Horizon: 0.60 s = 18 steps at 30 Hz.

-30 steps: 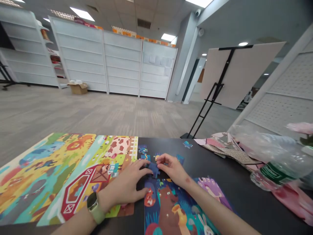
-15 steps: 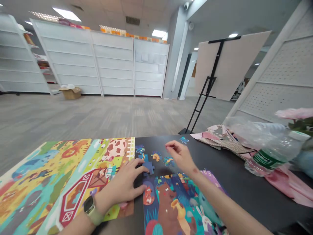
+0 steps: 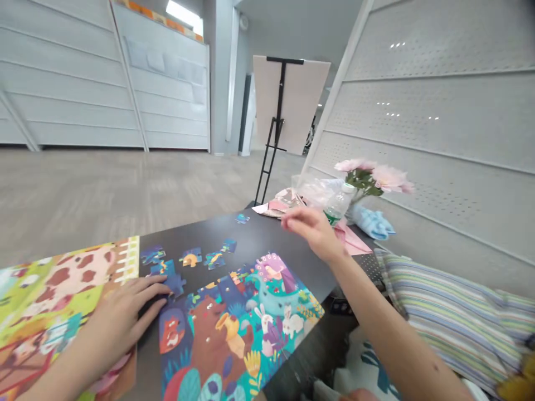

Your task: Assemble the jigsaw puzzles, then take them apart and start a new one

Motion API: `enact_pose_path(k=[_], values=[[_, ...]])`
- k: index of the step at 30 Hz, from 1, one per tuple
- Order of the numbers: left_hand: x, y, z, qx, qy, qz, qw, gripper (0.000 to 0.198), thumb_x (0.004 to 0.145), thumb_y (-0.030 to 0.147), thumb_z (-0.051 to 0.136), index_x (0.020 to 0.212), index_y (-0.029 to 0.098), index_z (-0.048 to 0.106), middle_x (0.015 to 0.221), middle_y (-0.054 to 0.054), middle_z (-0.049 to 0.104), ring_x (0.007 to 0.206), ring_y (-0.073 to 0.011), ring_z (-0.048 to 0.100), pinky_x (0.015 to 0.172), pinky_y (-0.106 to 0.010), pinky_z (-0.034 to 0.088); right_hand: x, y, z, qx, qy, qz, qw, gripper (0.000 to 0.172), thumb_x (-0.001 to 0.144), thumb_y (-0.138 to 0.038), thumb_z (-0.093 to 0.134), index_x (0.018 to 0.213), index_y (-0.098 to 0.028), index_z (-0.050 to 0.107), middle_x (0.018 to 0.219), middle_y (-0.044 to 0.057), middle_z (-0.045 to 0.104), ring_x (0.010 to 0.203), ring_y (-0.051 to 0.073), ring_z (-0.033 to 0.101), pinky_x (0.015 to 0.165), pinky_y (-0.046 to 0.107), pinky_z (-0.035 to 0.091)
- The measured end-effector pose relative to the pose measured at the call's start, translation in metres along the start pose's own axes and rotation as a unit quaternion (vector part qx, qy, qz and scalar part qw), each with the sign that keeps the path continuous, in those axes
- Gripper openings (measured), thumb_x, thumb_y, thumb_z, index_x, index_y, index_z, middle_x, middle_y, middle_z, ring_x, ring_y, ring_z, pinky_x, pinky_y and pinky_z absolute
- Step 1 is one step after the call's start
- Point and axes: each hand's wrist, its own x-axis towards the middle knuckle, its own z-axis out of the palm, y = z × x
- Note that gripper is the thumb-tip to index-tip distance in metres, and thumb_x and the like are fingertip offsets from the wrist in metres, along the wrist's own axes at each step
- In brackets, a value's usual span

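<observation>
While left hand (image 3: 112, 323) rests, right hand (image 3: 311, 231) hovers

Easel (image 3: 278, 111) behind; pink flowers (image 3: 371, 175), bottle (image 3: 336, 206), perhaps striped cushion (image 3: 443, 312).

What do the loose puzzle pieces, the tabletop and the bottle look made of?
The loose puzzle pieces: likely printed cardboard, flat with matte colour print. The tabletop: dark, smooth, faintly glossy, perhaps laminate. The bottle: clear plastic, see-through with green label.

Bright, even light from a ceiling lamp (image 3: 183, 12) far back leaves small glints on the wall (image 3: 438, 111). The right hand (image 3: 311, 229) is motion-blurred, and straight lines bend near the edges.
</observation>
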Motion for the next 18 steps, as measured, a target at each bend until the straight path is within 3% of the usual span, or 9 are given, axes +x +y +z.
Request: enact_pose_path(k=[2,4,6,8,12,18], values=[[0.003,0.009,-0.008,0.005,-0.013,-0.005,1.000,0.027,0.098,0.044,0.051,0.106,0.028,0.072,0.119,-0.007,0.072,0.107,-0.0287,0.068,0.094,-0.044,0.053,-0.060,0.004,0.004,-0.132,-0.109,0.003,0.985,0.013,0.090,-0.027,0.062,0.095,-0.028,0.074,0.094,0.005,0.072,0.090,0.022,0.067,0.083,0.039,0.053],[0.007,0.017,-0.015,0.002,-0.029,-0.013,1.000,0.027,0.102,0.036,0.046,0.112,0.025,0.069,0.119,-0.007,0.072,0.108,-0.0265,0.066,0.095,-0.042,0.052,-0.116,0.018,0.008,-0.205,-0.180,0.008,0.962,0.028,0.090,-0.028,0.065,0.116,-0.034,0.072,0.126,0.009,0.068,0.118,0.029,0.062,0.098,0.045,0.051],[0.010,0.023,-0.021,-0.003,-0.037,-0.024,0.999,0.028,0.103,0.031,0.043,0.116,0.024,0.067,0.119,-0.007,0.071,0.108,-0.0252,0.065,0.096,-0.042,0.052,-0.161,0.034,0.011,-0.265,-0.196,0.002,0.944,0.051,0.086,-0.033,0.071,0.136,-0.040,0.062,0.148,0.008,0.054,0.137,0.034,0.049,0.109,0.052,0.044],[0.009,0.026,-0.024,-0.015,-0.039,-0.030,0.999,0.028,0.104,0.030,0.042,0.120,0.024,0.064,0.121,-0.006,0.070,0.109,-0.0241,0.064,0.096,-0.041,0.051,-0.190,0.046,0.015,-0.302,-0.202,-0.011,0.932,0.069,0.085,-0.035,0.071,0.149,-0.043,0.047,0.155,0.006,0.045,0.143,0.036,0.042,0.113,0.055,0.040],[0.000,0.025,-0.026,-0.031,-0.037,-0.010,0.999,0.032,0.106,0.035,0.039,0.121,0.026,0.065,0.124,-0.006,0.068,0.113,-0.0247,0.062,0.098,-0.042,0.051,-0.201,0.050,0.031,-0.360,-0.244,-0.042,0.899,0.073,0.092,-0.035,0.062,0.157,-0.040,0.029,0.160,0.002,0.036,0.147,0.033,0.036,0.118,0.055,0.034],[-0.006,0.015,-0.017,0.011,-0.030,-0.007,0.999,0.034,0.106,0.036,0.038,0.116,0.029,0.070,0.127,-0.008,0.064,0.112,-0.0281,0.061,0.097,-0.048,0.049,-0.181,0.055,0.044,-0.439,-0.244,-0.093,0.860,0.063,0.100,-0.034,0.052,0.158,-0.034,0.028,0.163,0.001,0.032,0.147,0.029,0.037,0.119,0.047,0.034]])
